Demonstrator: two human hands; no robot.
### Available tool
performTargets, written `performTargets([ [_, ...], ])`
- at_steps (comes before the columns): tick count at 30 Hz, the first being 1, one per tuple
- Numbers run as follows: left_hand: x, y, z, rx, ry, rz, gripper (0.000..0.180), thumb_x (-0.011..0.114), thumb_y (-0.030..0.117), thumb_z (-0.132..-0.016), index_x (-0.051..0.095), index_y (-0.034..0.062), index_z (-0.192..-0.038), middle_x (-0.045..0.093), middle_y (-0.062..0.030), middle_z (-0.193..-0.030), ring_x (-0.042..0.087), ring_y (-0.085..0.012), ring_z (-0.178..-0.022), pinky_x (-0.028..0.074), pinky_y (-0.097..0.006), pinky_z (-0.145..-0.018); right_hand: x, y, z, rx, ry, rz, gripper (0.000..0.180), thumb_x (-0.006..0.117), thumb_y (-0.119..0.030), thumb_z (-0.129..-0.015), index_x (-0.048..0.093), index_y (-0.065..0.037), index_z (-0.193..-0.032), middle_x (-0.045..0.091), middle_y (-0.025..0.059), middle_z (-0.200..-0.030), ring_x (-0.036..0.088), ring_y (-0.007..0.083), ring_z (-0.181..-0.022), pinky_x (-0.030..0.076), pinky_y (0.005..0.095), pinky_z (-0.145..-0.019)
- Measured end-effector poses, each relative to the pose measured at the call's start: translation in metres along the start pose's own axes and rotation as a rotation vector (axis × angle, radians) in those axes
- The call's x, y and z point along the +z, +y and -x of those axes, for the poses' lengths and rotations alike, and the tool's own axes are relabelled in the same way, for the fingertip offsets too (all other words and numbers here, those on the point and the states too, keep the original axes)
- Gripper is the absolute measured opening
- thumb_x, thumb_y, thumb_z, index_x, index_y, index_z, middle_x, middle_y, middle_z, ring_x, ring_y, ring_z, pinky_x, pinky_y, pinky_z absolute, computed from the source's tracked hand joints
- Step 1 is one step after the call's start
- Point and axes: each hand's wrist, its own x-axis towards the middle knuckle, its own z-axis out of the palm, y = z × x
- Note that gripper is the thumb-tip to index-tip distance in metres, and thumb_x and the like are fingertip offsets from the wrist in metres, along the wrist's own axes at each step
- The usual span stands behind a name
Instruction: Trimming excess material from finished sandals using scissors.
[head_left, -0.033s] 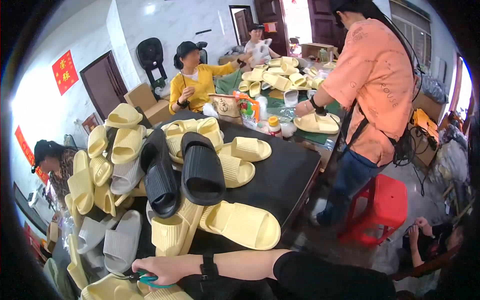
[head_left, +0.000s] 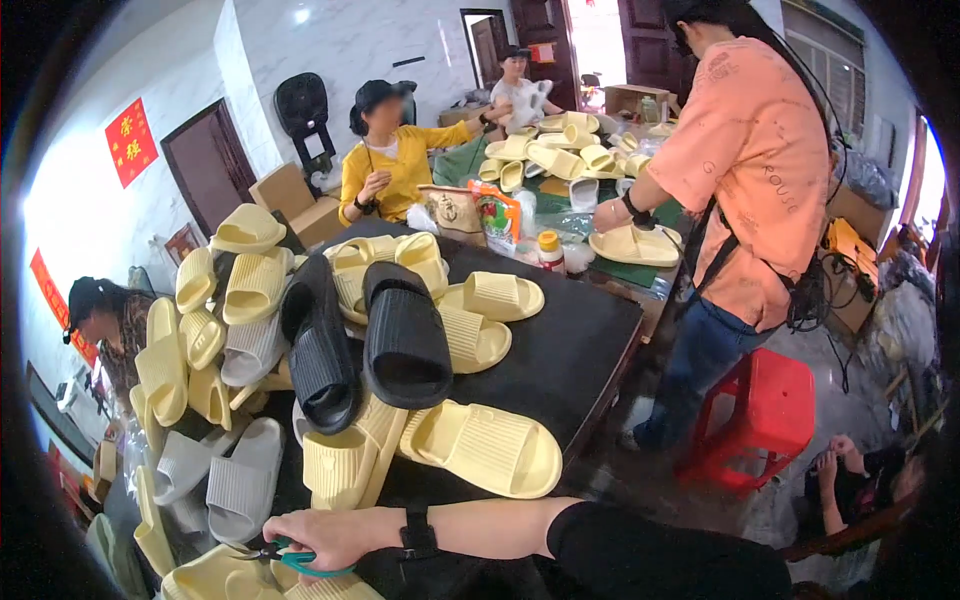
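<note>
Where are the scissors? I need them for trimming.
In the head view, the green-handled scissors are at the bottom left, gripped in the right hand, just above a yellow slipper and below the grey slippers.

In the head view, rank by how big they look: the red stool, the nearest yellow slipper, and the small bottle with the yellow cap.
1. Red stool
2. Yellow slipper, nearly as big; it's closer to the camera
3. Bottle

The wall (head_left: 330, 50) at the top of the frame is shiny and pale grey. At the upper left is a dark brown door (head_left: 205, 165) with a red sign (head_left: 130, 140) beside it. Bright light comes through the doorway (head_left: 598, 40) at the top. A red stool (head_left: 765, 415) stands on the grey floor (head_left: 650, 480) at the lower right.
</note>
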Motion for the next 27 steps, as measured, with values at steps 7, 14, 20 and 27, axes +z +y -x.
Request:
performTargets([
  [7, 0.017, -0.044, 0.007, -0.131, 0.034, -0.015, 0.027, 0.057, 0.017, -0.079, 0.054, -0.0073, -0.092, 0.052, -0.0271, -0.097, 0.046, -0.0441, -0.088, 0.035, -0.051, -0.080, -0.007, -0.008, 0.001, 0.019, -0.153, 0.059, 0.050, 0.074, -0.021, -0.070, 0.049, -0.001, -0.109, 0.057, 0.0163, -0.094, 0.060, 0.0295, -0.082, 0.048, 0.0373, -0.070],
  [14, -0.003, -0.053, 0.028, -0.321, -0.048, -0.022, 0.035, 0.058, 0.006, -0.079, 0.058, -0.0030, -0.112, 0.051, -0.0232, -0.124, 0.041, -0.0410, -0.119, 0.024, -0.052, -0.105, -0.013, -0.025, -0.003, 0.086, -0.335, 0.259, 0.053, 0.077, -0.025, -0.071, 0.053, -0.004, -0.113, 0.062, 0.0162, -0.093, 0.063, 0.0271, -0.082, 0.050, 0.0355, -0.071],
  [20, -0.014, -0.048, 0.009, -0.245, 0.106, 0.035, 0.030, 0.055, -0.007, -0.073, 0.060, -0.0060, -0.102, 0.058, -0.0205, -0.105, 0.050, -0.0400, -0.104, 0.036, -0.046, -0.094, 0.001, -0.026, -0.003, 0.179, -0.423, 0.282, 0.046, 0.075, -0.024, -0.071, 0.054, -0.003, -0.106, 0.063, 0.0187, -0.087, 0.064, 0.0312, -0.077, 0.051, 0.0377, -0.067],
  [27, -0.018, -0.045, 0.016, -0.286, 0.095, -0.001, 0.025, 0.053, -0.009, -0.073, 0.060, -0.0067, -0.098, 0.059, -0.0192, -0.099, 0.053, -0.0380, -0.098, 0.040, -0.042, -0.086, 0.006, -0.030, 0.000, 0.227, -0.478, 0.330, 0.044, 0.075, -0.023, -0.072, 0.053, -0.003, -0.105, 0.063, 0.0197, -0.086, 0.064, 0.0314, -0.075, 0.051, 0.0382, -0.067],
])
